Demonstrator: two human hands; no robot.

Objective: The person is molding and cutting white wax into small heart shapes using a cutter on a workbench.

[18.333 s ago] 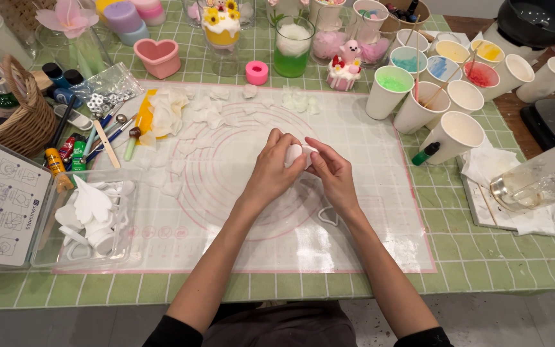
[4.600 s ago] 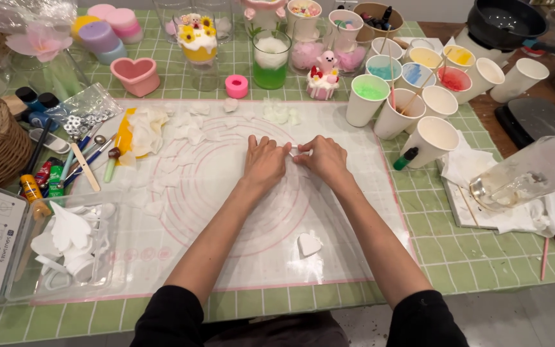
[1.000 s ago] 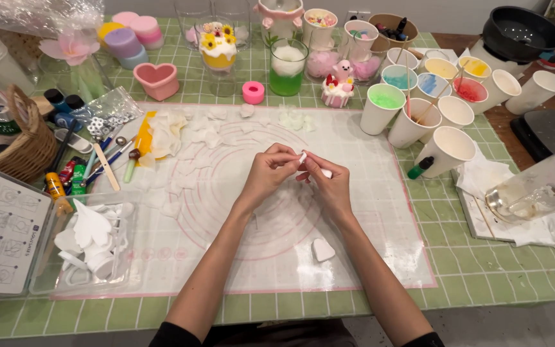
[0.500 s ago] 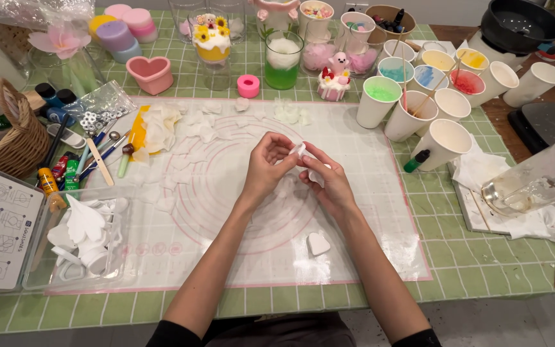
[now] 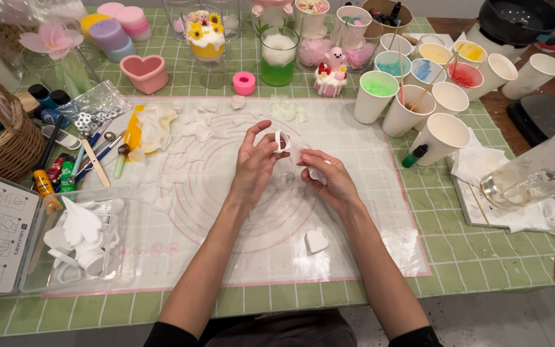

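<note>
Item: small white cutter point(image 5: 282, 141), pinched in the fingertips of the left hand point(image 5: 255, 166), raised above the centre of the clear work mat point(image 5: 367, 193). Left grip: closed to a pinch on the cutter, thumb up. Right hand point(image 5: 329, 180): just beside, to the cutter's right, fingers curled round a thin white piece point(image 5: 298, 153) that touches the cutter; both hands equally near. Cutter's long axis: too small to tell. White heart shape point(image 5: 317, 241) lies flat on the mat, nearer the person than both hands, apart from them.
</note>
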